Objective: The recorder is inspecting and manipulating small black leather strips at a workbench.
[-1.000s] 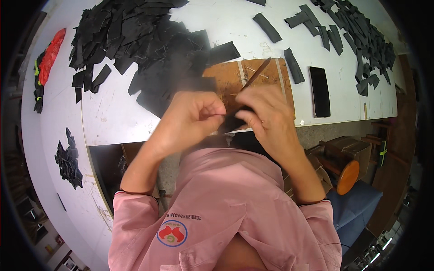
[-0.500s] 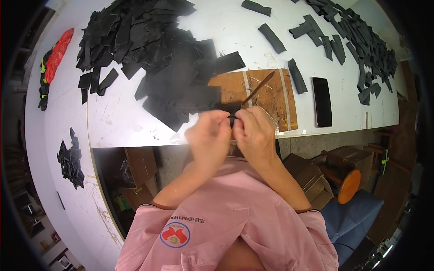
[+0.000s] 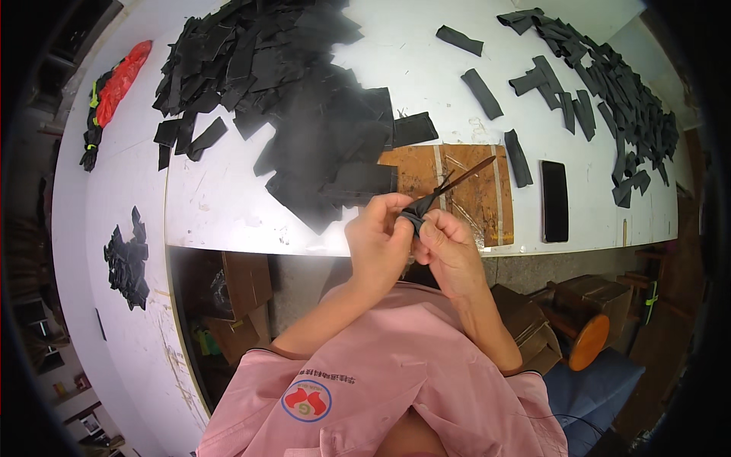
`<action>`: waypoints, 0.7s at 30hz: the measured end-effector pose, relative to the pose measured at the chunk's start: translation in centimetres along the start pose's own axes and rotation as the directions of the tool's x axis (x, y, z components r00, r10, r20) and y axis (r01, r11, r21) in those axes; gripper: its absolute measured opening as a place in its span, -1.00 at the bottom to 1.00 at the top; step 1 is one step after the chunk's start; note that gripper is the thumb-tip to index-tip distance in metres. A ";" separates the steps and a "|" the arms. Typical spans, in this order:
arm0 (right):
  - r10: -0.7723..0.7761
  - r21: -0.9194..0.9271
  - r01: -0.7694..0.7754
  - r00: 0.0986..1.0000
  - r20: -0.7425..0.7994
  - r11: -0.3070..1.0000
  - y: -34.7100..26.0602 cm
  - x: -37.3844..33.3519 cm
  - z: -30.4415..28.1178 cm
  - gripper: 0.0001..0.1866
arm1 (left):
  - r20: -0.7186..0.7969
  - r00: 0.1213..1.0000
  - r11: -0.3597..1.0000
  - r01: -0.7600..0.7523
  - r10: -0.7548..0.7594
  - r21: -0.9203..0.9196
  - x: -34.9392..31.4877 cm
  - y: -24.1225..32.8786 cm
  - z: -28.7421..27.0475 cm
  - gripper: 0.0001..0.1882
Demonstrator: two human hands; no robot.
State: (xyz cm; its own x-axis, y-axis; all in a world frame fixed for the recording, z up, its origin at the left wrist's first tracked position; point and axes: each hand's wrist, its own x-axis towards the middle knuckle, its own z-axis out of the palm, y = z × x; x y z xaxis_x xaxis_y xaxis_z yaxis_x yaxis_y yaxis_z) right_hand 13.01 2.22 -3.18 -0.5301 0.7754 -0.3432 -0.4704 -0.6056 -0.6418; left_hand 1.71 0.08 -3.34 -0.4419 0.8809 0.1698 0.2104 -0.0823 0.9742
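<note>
Between my hands, at the table's front edge, is a small black fabric piece, bunched and partly folded. My left hand pinches its left side with thumb and fingers. On the other side, my right hand grips the near right end with curled fingertips. A thin brown stick slants up and right from the fabric over a brown board; how its lower end meets the fabric is hidden. Flat black fabric pieces lie in a large heap to the left, reaching the board's edge.
Rolled black fabric tubes are heaped at the far right, with several loose ones nearer. A black phone lies right of the board. Black scraps and a red bag are on the left. An orange stool stands below the table.
Both hands have come slightly nearer the table's front edge and right in the picture, with the fabric now visible between them. The whole view has shifted a little.
</note>
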 end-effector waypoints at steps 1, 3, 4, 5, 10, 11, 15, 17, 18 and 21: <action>-0.049 -0.090 0.046 0.998 -0.035 0.995 -0.1 0.0 -0.6 -0.85 | 0.139 0.961 0.938 0.265 -0.238 -0.223 0.4 0.8 -0.5 -0.82; -0.074 -0.099 0.069 0.996 -0.048 0.993 -0.3 0.0 -1.4 -0.83 | 0.488 0.786 0.627 0.607 -0.380 -0.489 0.8 1.0 -1.6 -0.76; -0.080 -0.102 0.074 0.995 -0.055 0.992 -0.4 -0.1 -1.4 -0.83 | 0.497 0.783 0.623 0.610 -0.375 -0.490 0.9 1.4 -2.1 -0.76; -0.156 -0.092 0.159 0.987 0.033 0.983 -0.6 -0.3 -1.2 -0.82 | 0.666 0.685 0.432 0.718 -0.296 -0.546 1.0 2.5 -2.4 -0.74; -0.329 -0.071 0.351 0.918 0.221 0.934 -2.4 -1.5 1.1 -0.86 | 0.814 0.579 0.401 0.758 -0.049 -0.515 0.9 6.1 -3.1 -0.55; -0.365 -0.188 0.387 0.920 0.143 0.903 -2.9 -1.2 0.8 -0.88 | 0.662 0.735 0.664 0.569 -0.147 -0.485 0.7 7.1 -2.5 -0.62; -0.591 -0.575 0.574 0.785 0.185 0.583 -5.3 -1.7 2.2 -0.92 | 0.295 0.956 0.930 0.111 -0.003 -0.351 0.1 6.5 -0.8 -0.82; -0.649 -0.661 0.632 0.708 0.278 0.406 -6.8 -1.4 2.6 -0.92 | 0.256 0.966 0.945 0.042 0.044 -0.324 0.8 6.8 -0.3 -0.82; -0.678 -0.713 0.667 0.628 0.382 0.216 -7.6 -1.4 2.9 -0.91 | 0.211 0.973 0.956 -0.027 0.092 -0.291 1.2 7.1 -0.1 -0.83; -0.620 -0.711 0.598 0.729 0.291 0.370 -9.8 -1.8 4.5 -0.89 | 0.392 0.918 0.665 0.325 -0.052 -0.673 3.2 8.5 -0.1 -0.86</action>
State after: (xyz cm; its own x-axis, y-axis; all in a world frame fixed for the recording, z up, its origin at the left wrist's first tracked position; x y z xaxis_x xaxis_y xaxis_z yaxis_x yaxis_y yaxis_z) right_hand 15.33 5.97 6.83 -0.3003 0.8884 0.3473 0.0103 0.3671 -0.9301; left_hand 2.03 2.15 5.46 -0.0746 0.9961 0.0469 -0.5903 -0.0821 0.8030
